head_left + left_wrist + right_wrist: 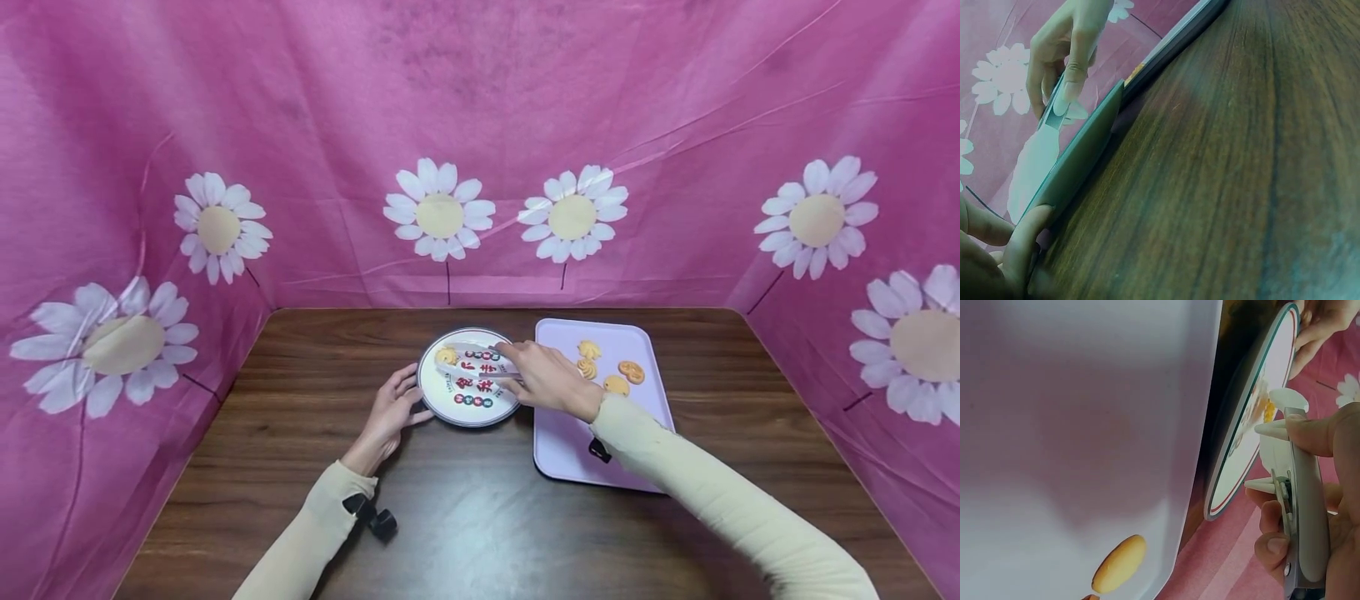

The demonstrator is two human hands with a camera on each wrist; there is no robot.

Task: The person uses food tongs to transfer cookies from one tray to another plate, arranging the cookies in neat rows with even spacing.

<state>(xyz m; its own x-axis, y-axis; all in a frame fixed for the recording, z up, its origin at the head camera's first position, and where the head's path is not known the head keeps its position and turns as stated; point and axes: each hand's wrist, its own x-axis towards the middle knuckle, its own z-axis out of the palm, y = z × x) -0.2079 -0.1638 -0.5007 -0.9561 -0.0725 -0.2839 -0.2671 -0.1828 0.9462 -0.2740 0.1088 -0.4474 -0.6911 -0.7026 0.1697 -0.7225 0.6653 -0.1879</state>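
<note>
Here, red characters across plate

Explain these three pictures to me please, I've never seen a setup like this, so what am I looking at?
There's no machine: each grip here is a person's bare hand. The wide picture comes from a camera worn on the head, looking down; the other two are taken from the left and right wrists. On the wooden table sit a round printed plate and, to its right, a lilac tray with at least four cookies on it. The left grip touches the plate's rim. The right grip holds a pair of tongs, reaching over the plate. A swirled cookie is at the tongs' tips; I can't tell whether they pinch it. Pink daisy-print cloth hangs behind.
</note>
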